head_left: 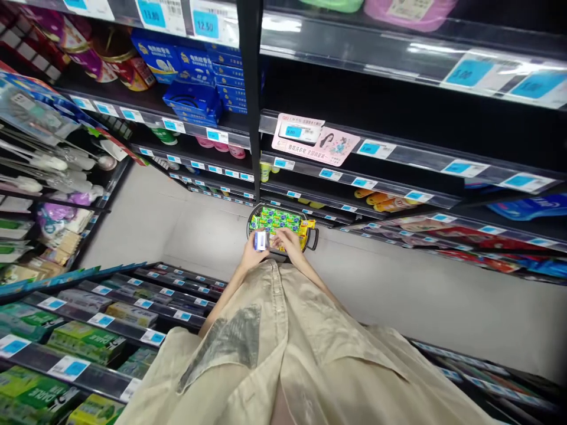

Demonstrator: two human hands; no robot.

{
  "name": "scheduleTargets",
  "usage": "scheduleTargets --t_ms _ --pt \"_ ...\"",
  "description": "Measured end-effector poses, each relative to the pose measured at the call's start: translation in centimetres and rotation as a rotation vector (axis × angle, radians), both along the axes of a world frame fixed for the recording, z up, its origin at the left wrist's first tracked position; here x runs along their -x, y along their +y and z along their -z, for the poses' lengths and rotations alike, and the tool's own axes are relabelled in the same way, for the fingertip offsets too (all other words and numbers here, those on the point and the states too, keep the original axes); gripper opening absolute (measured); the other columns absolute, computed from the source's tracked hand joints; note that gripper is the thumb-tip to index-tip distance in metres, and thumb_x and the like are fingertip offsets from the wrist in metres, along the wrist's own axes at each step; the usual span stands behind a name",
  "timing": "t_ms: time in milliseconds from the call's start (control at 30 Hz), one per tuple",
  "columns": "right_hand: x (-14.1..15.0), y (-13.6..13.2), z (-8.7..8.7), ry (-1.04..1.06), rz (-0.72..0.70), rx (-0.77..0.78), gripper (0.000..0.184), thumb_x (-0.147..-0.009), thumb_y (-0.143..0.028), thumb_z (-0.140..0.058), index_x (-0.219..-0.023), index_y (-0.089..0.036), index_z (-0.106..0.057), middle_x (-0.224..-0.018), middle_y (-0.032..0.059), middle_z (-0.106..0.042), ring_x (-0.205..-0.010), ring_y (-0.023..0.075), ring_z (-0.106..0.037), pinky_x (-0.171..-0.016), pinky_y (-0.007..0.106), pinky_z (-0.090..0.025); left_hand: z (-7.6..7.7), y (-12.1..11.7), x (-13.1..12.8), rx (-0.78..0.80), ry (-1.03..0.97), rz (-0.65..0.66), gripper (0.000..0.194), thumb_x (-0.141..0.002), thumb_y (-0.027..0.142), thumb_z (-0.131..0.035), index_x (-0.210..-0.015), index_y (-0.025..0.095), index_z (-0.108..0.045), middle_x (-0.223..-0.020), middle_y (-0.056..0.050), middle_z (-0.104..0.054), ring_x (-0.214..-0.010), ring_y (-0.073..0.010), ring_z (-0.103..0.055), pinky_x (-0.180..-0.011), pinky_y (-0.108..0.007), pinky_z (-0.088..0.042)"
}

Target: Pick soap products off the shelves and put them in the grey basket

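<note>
My left hand (252, 255) is closed around a small blue-and-white box (260, 241), held upright in front of my body. Just to its right, apart from the box, is my right hand (290, 245), its fingers loosely bent with nothing visible between them. Below both hands is a dark shopping basket (313, 239) with a black handle at its right side. Rows of small green packs (280, 219) lie in it, with yellow packs (307, 226) along the right. My hands and the box hide the near part of the basket.
Ahead stand store shelves (305, 177) with blue price tags and blue boxes (190, 65). On the left hang packaged goods (66, 206). Shelves of green toothpaste boxes (86, 342) are at lower left. Grey floor (398, 283) runs between the shelves.
</note>
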State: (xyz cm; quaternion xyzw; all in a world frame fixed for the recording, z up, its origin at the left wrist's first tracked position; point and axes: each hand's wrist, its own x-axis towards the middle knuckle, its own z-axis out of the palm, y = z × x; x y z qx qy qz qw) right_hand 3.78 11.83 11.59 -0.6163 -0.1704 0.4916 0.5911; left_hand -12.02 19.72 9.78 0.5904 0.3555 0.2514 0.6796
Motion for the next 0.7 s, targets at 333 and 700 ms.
scheduleTargets --t_ms 333,700 --pt "-8.5 -7.2 -1.0 0.217 -0.19 -0.077 0.062 -0.078 -0.08 -0.075 -0.089 -0.019 -0.071 -0.074 0.0035 -0.072 -0.062 0.0169 -0.068 -0.053 0.027 -0.055 -3.1 -6.6 -9.3 0.463 -0.325 -0.007 0.084 -0.064 0.053 -0.093 -0.136 0.023 -0.062 -0.15 -0.015 -0.065 -0.136 -0.0392 -0.062 -0.11 -0.058 -0.054" --pt "-19.1 -16.5 -1.8 0.046 0.061 -0.076 0.053 -0.078 -0.073 -0.08 -0.08 -0.021 -0.068 -0.06 -0.0012 -0.06 -0.047 0.0124 -0.052 -0.041 0.025 -0.039 -3.3 -14.7 -19.0 0.24 -0.222 0.025 0.083 -0.077 0.054 -0.091 -0.15 0.036 -0.055 -0.151 -0.008 -0.065 -0.145 -0.0315 -0.056 -0.124 -0.053 -0.044"
